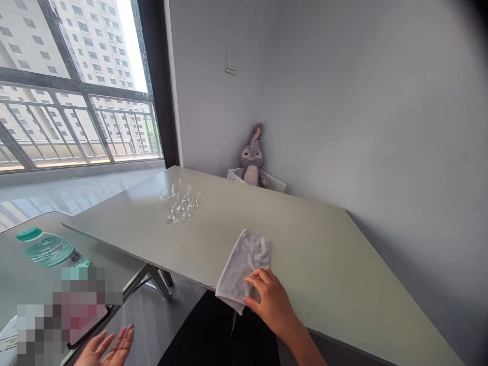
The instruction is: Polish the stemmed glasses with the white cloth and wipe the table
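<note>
A pale grey-white cloth (246, 259) lies on the table, its lower corner hanging over the front edge. My right hand (269, 300) is over the lower right part of this cloth, thumb and fingers curved and apart with a gap between them. Whether the fingertips touch the fabric I cannot tell. At the bottom left, my left hand (109, 348) has its palm turned up and its fingers stretched out, holding nothing. Several clear stemmed glasses (183, 198) stand upright in a group on the left part of the table.
The pale table (305, 239) runs along the grey wall. A lower surface at left bears a water bottle (53, 249) on its side, with a blurred patch beside it. Behind the table, a plush rabbit (252, 162) sits in a white basket (277, 184). A large window (76, 86) is at left.
</note>
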Demonstrator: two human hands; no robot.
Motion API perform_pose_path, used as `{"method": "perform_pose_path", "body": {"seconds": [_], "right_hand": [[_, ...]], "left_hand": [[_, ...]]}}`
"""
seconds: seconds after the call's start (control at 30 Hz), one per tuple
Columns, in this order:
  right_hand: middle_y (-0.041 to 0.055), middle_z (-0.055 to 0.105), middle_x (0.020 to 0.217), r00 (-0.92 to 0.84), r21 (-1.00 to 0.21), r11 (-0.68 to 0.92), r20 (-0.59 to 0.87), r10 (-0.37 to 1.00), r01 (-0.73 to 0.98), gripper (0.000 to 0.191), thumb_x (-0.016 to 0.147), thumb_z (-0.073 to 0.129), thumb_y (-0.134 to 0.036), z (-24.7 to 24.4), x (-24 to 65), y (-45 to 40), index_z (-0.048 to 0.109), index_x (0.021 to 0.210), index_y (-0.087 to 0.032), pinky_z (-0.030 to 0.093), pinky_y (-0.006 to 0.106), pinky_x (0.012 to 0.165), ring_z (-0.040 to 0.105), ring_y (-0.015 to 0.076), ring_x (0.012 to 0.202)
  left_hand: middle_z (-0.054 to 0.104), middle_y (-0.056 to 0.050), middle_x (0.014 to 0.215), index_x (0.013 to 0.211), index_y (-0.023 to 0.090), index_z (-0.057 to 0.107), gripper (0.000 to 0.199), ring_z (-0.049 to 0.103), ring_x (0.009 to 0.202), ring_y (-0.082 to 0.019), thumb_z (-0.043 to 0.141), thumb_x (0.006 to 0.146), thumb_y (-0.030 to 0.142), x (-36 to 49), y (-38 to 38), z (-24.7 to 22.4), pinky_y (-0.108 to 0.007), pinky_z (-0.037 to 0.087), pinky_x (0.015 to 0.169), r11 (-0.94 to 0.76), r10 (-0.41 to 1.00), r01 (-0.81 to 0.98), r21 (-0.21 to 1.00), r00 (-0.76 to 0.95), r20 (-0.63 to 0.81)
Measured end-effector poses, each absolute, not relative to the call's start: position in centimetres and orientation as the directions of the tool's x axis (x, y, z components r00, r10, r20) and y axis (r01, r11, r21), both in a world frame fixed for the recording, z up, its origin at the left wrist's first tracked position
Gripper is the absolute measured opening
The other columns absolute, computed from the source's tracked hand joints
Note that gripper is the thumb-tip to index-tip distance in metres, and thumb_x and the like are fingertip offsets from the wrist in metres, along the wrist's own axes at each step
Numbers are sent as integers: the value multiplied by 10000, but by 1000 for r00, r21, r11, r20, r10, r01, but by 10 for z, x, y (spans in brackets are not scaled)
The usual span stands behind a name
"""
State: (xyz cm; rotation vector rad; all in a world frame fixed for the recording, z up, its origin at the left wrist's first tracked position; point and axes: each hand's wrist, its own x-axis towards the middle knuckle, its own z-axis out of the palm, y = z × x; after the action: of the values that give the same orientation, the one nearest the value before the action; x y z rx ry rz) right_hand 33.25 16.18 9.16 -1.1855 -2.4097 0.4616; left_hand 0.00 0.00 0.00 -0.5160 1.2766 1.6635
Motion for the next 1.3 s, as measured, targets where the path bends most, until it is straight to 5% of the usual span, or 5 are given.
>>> {"method": "perform_pose_path", "body": {"seconds": [0.1,0.17,0.37,1.07,1.3], "right_hand": [[21,562,937,-605,-442,606,164,779,661,299,639,712,-259,95,335,158,621,924,-258,436,342,776,514,208,868],[11,559,882,-605,-436,604,155,781,667,136,690,652,-191,95,333,159,618,814,-237,429,314,746,513,186,828],[7,553,788,-536,-566,526,166,827,635,139,806,488,-171,103,325,165,585,713,-207,411,249,654,521,139,726],[0,599,713,-340,-712,266,40,939,650,126,720,491,-254,81,306,321,586,666,-190,381,222,562,533,127,634],[25,597,741,-184,-795,207,122,975,571,186,735,445,-309,91,340,322,575,752,-178,420,256,590,546,152,644]], "left_hand": [[576,-67,915,994,207,530,306,583,827,-212,582,711,309,78,27,36,-342,509,719,302,744,-460,835,-434,-508],[583,-58,936,892,219,599,203,555,895,-220,587,718,323,117,51,56,-345,475,787,140,936,94,986,-339,-100],[564,-43,963,994,273,598,279,522,870,-215,591,715,259,156,112,73,-373,450,762,-220,940,805,550,26,339],[535,-47,885,773,207,554,183,496,811,-154,398,835,132,130,117,67,-280,433,703,-357,931,728,585,231,281],[547,-35,819,756,188,517,120,501,714,-132,414,808,158,147,125,74,-259,421,651,-187,982,486,854,104,156]]}}
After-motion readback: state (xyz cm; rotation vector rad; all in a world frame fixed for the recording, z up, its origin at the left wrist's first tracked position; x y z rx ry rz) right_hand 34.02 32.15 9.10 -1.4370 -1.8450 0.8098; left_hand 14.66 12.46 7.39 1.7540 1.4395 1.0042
